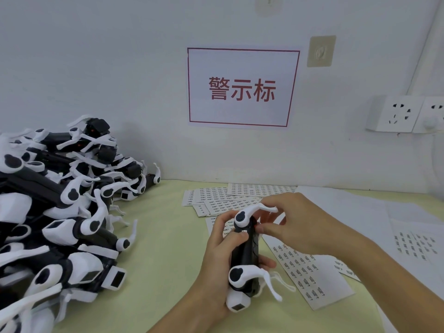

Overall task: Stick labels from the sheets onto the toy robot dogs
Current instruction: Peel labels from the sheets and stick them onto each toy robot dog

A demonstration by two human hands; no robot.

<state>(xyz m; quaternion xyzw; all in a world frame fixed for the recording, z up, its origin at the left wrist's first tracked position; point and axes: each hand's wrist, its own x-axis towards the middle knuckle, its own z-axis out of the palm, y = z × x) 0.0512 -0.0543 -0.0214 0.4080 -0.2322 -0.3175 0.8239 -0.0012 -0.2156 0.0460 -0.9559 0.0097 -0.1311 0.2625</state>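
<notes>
One toy dog (245, 255) in left hand (217, 258) grip; right hand (295, 227) pinching its label (244, 231); several label sheets (310, 272).

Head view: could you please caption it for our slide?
Both hands hold a toy dog above label sheets.

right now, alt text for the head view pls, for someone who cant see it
A left hand grips a black-and-white toy robot dog while the right hand pinches at its upper body. Label sheets lie beneath; a pile of toy dogs sits left.
</notes>
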